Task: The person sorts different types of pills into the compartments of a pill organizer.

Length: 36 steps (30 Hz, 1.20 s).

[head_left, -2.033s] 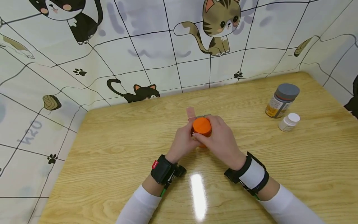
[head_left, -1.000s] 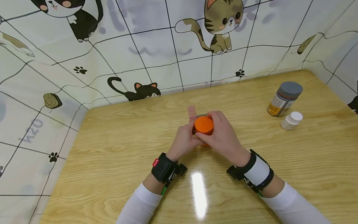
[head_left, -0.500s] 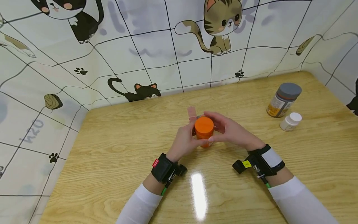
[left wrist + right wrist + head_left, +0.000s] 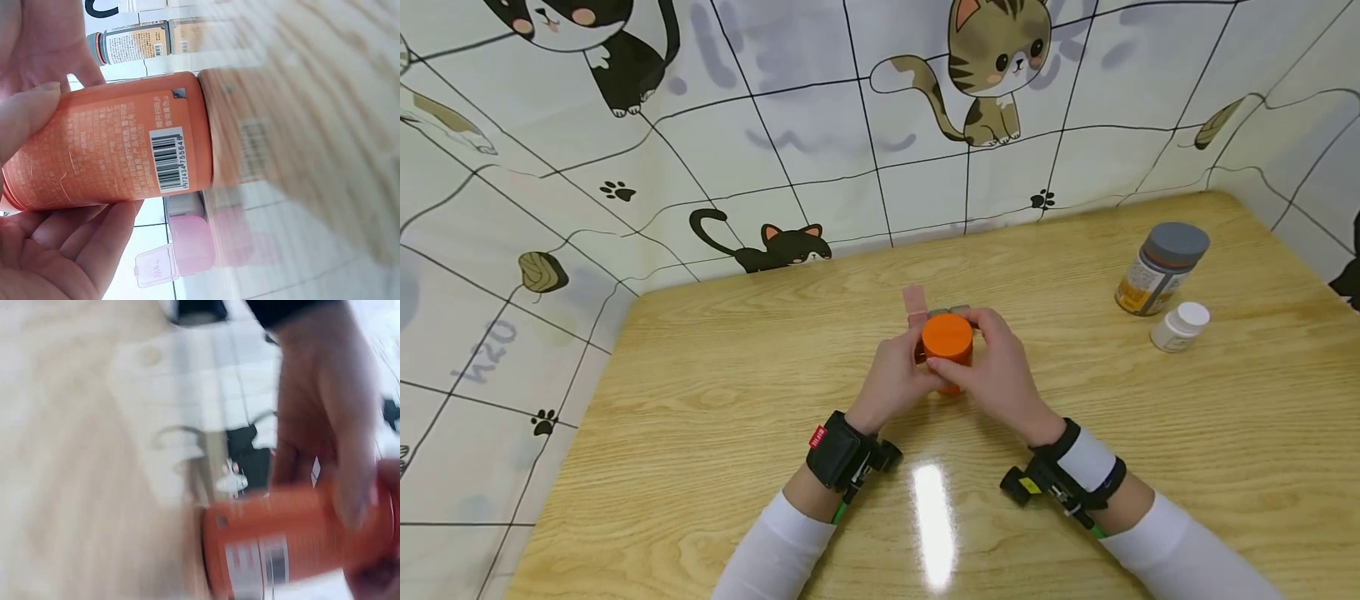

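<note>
An orange pill bottle point(image 4: 948, 337) with an orange screw cap stands upright on the table, between both hands. My left hand point(image 4: 895, 375) grips its body from the left, and in the left wrist view the thumb point(image 4: 31, 112) lies across the printed label. My right hand point(image 4: 1000, 367) holds the cap from the right, thumb at the front and fingers behind. The right wrist view is blurred, with the bottle point(image 4: 294, 534) in the hand. Just behind the bottle lies a pill box with pink and grey compartments, its pink lid point(image 4: 914, 300) raised; most of it is hidden in the head view.
To the right on the wooden table point(image 4: 737, 400) stand a grey-capped bottle point(image 4: 1161, 268) with a yellow label and a small white bottle point(image 4: 1181, 326). A white curtain point(image 4: 820, 150) printed with cats surrounds the back and sides.
Half a second ago my right hand was spread wider with its wrist swung outward. It has turned back and closed round the cap. The left hand and bottle have stayed in place.
</note>
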Motion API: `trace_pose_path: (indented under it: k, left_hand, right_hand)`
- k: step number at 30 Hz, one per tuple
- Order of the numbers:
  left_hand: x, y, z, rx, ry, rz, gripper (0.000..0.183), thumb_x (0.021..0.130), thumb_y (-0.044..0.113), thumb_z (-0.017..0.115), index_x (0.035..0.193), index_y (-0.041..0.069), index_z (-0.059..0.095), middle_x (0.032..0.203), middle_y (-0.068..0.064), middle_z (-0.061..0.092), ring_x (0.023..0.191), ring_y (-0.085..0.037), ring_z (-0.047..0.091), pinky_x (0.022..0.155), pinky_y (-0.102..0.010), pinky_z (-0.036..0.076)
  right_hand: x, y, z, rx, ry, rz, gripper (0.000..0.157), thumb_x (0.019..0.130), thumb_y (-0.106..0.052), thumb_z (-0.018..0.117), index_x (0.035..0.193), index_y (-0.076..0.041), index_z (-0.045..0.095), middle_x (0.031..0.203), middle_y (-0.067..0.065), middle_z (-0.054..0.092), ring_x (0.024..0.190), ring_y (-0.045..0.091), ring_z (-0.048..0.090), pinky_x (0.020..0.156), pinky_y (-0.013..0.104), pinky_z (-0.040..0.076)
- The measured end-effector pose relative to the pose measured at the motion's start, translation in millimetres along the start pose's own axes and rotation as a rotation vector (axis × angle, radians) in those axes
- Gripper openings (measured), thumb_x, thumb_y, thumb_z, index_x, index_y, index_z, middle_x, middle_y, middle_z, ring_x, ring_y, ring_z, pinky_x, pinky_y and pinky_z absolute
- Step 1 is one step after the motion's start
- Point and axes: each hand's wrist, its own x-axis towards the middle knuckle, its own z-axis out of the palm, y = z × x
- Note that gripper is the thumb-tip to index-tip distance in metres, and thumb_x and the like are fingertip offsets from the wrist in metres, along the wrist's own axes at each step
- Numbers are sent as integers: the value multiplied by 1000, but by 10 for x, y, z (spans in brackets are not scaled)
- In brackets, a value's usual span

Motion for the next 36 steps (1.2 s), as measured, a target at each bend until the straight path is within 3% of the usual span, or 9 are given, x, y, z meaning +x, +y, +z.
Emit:
trace_pose_path:
  k: [5, 7, 9, 15, 19, 22, 32, 34, 36]
  left_hand:
    - [-4, -8, 8, -12, -9, -1, 52, 75, 14, 76, 122, 8, 52, 110, -3, 62, 96, -9, 54, 83, -25, 46]
    - [-6, -11, 9, 3, -11, 7, 52, 76, 16, 76, 122, 8, 52, 111, -3, 61, 97, -9, 54, 83, -25, 46]
    - [-4, -8, 7, 2, -7, 14, 51, 77, 15, 75, 123, 8, 52, 111, -4, 62, 97, -9, 54, 83, -25, 46]
    - [8, 1, 7, 41, 13, 36, 41, 78, 11, 71, 116, 6, 55, 103, -5, 64, 89, -11, 57, 79, -25, 47]
    - [12, -4, 22, 53, 7, 27, 41, 77, 11, 73, 113, 6, 56, 103, -6, 64, 89, -11, 57, 79, -24, 47]
    - [14, -6, 29, 29, -5, 28, 44, 76, 12, 75, 115, 6, 55, 106, -5, 63, 93, -9, 56, 80, -23, 46]
    - [8, -19, 37, 8, -14, 8, 52, 76, 18, 76, 122, 8, 52, 110, -3, 61, 97, -9, 54, 83, -25, 46]
    - [9, -22, 33, 11, -13, 3, 51, 77, 18, 76, 121, 9, 52, 110, -3, 61, 97, -9, 54, 83, -25, 46]
    - [11, -25, 27, 15, -9, 7, 48, 78, 17, 75, 120, 9, 54, 109, -2, 62, 95, -9, 54, 83, -26, 46]
  right_hand:
    - [125, 189, -245, 321, -348, 84, 56, 83, -3, 66, 133, 0, 40, 131, 17, 43, 119, 25, 40, 101, 51, 29]
    - [139, 210, -295, 361, -423, 110, 63, 84, -3, 64, 138, -2, 32, 138, 17, 36, 124, 25, 34, 102, 52, 26]
    - [128, 171, -286, 299, -392, 87, 71, 83, -7, 67, 140, -2, 25, 140, 18, 31, 127, 26, 29, 103, 55, 24]
    - [6, -18, -4, 0, 1, 33, 71, 71, -20, 80, 121, 4, 36, 116, 20, 41, 106, 29, 40, 91, 53, 32]
    - [-35, -2, 75, -29, 89, 9, 58, 71, -11, 79, 113, 4, 42, 110, 18, 46, 103, 27, 43, 89, 51, 34]
    - [-16, 25, 15, 8, 39, -2, 53, 73, -8, 77, 114, 3, 46, 113, 17, 50, 106, 27, 46, 94, 51, 34]
    - [170, 220, -330, 303, -427, 101, 60, 84, -4, 65, 136, -1, 36, 134, 16, 42, 121, 23, 39, 102, 48, 29]
    - [171, 193, -339, 264, -437, 91, 65, 83, -6, 67, 137, -1, 32, 136, 15, 39, 123, 24, 36, 102, 51, 27]
    - [150, 119, -303, 178, -371, 66, 69, 80, -12, 71, 135, -1, 31, 133, 15, 40, 122, 25, 36, 102, 54, 26]
